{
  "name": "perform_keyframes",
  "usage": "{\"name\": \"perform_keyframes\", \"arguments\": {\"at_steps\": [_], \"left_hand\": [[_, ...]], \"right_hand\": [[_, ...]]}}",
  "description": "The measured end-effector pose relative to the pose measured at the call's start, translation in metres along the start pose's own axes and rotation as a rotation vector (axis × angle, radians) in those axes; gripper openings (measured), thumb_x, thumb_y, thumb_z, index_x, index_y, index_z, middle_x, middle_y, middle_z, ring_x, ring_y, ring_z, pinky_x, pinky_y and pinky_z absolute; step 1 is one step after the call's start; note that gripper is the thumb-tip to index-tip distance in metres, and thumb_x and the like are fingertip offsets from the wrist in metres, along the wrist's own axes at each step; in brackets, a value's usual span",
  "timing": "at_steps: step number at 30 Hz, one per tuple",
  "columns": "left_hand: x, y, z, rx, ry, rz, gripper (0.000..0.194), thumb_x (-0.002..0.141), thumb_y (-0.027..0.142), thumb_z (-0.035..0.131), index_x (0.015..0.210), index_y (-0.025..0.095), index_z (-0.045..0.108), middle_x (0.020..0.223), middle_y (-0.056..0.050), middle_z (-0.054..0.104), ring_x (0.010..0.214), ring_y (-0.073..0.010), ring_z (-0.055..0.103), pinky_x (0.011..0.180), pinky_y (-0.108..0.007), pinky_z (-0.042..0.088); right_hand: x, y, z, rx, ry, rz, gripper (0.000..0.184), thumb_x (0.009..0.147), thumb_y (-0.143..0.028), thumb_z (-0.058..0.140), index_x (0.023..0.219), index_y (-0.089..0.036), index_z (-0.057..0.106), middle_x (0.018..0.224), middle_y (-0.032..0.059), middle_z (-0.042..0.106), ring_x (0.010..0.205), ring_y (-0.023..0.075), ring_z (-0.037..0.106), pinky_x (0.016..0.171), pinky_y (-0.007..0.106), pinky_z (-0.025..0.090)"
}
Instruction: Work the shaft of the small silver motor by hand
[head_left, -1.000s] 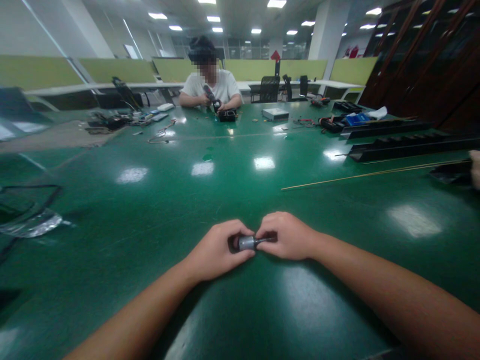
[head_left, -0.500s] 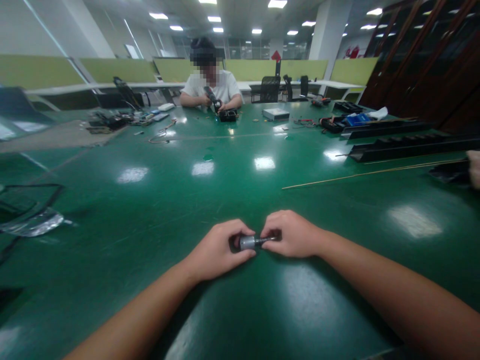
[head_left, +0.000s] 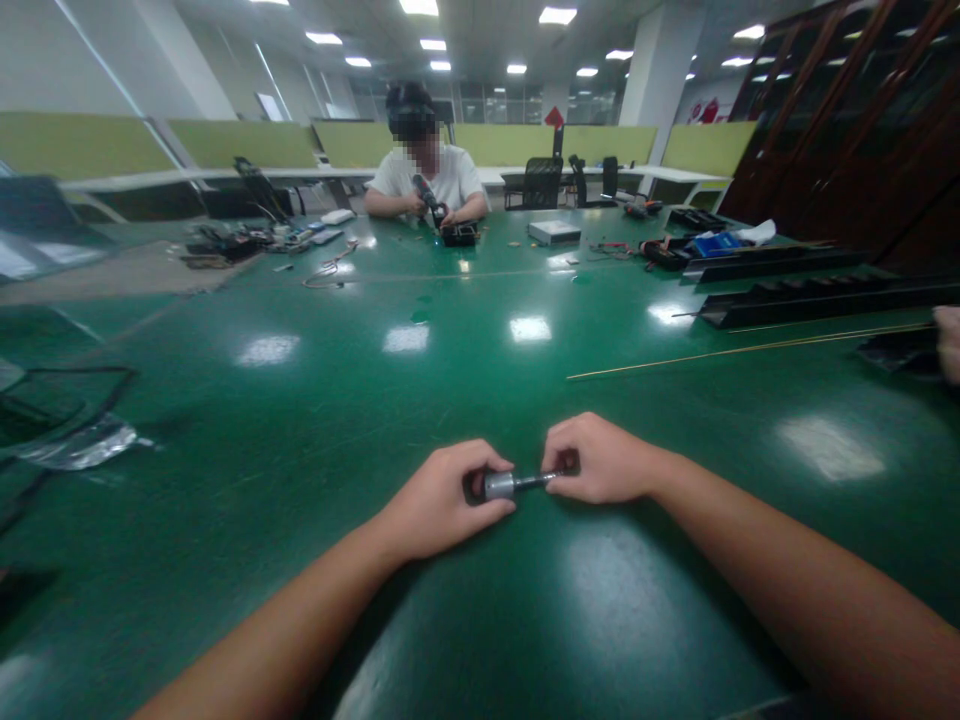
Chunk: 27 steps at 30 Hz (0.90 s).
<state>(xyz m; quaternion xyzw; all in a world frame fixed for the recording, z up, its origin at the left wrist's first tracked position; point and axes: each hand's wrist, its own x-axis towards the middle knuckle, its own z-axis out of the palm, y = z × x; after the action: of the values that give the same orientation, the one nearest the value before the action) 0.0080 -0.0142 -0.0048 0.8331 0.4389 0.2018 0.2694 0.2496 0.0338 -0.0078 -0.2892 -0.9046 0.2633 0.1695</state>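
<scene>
My left hand (head_left: 442, 500) curves its thumb and fingers around a short silver cylinder (head_left: 500, 486) with a dark end, low over the green table (head_left: 337, 390). From the cylinder's right side a thin dark rod (head_left: 531, 482) runs across to my right hand (head_left: 592, 460). There my thumb and forefinger are pinched on the rod, and its far end is partly hidden by the fingers. I cannot tell whether rod and cylinder are one piece.
Across the table a person (head_left: 431, 170) works with a tool on a black device (head_left: 459, 234). Thin yellowish rods (head_left: 675, 359) and long black channels (head_left: 810, 301) lie to the right. Another person's hand (head_left: 949, 342) shows at the right edge. A clear plastic bag (head_left: 90, 440) lies left.
My right hand has moved right, away from my left hand, and more of the dark rod shows between them. My left hand stays around the silver cylinder.
</scene>
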Motion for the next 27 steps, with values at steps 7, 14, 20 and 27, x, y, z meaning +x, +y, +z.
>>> {"name": "perform_keyframes", "arguments": {"at_steps": [7, 14, 20, 27], "left_hand": [[-0.001, 0.000, -0.001, 0.013, 0.002, 0.001, 0.020, 0.079, 0.026, 0.070, 0.096, 0.017, 0.065, 0.087, -0.003, 0.063, 0.075, -0.0161, 0.058, 0.068, -0.026, 0.044], [-0.001, -0.001, 0.000, -0.006, 0.010, -0.010, 0.020, 0.079, 0.027, 0.070, 0.096, 0.017, 0.065, 0.088, -0.003, 0.064, 0.076, -0.0167, 0.060, 0.069, -0.027, 0.046], [-0.001, -0.001, 0.000, 0.002, 0.015, -0.015, 0.021, 0.079, 0.027, 0.070, 0.096, 0.017, 0.065, 0.088, -0.003, 0.065, 0.076, -0.0169, 0.060, 0.069, -0.027, 0.046], [0.000, -0.001, 0.000, 0.015, 0.018, -0.008, 0.020, 0.078, 0.026, 0.071, 0.095, 0.017, 0.066, 0.086, -0.003, 0.064, 0.074, -0.0164, 0.059, 0.067, -0.026, 0.045]], "right_hand": [[-0.001, 0.004, -0.006, 0.018, -0.040, 0.043, 0.008, 0.073, -0.019, 0.069, 0.078, -0.015, 0.072, 0.073, 0.0020, 0.068, 0.065, 0.0114, 0.058, 0.061, 0.023, 0.043], [-0.001, 0.010, -0.009, 0.060, -0.054, 0.070, 0.008, 0.070, -0.018, 0.068, 0.076, -0.015, 0.072, 0.071, 0.0011, 0.067, 0.061, 0.0112, 0.058, 0.058, 0.022, 0.043], [-0.003, 0.015, -0.013, 0.103, -0.075, 0.095, 0.008, 0.069, -0.017, 0.068, 0.076, -0.014, 0.072, 0.070, 0.0009, 0.067, 0.061, 0.0108, 0.058, 0.057, 0.021, 0.044], [-0.001, 0.009, -0.008, 0.109, -0.081, 0.090, 0.009, 0.071, -0.021, 0.071, 0.077, -0.014, 0.072, 0.070, 0.0009, 0.066, 0.061, 0.0107, 0.058, 0.057, 0.021, 0.043]]}}
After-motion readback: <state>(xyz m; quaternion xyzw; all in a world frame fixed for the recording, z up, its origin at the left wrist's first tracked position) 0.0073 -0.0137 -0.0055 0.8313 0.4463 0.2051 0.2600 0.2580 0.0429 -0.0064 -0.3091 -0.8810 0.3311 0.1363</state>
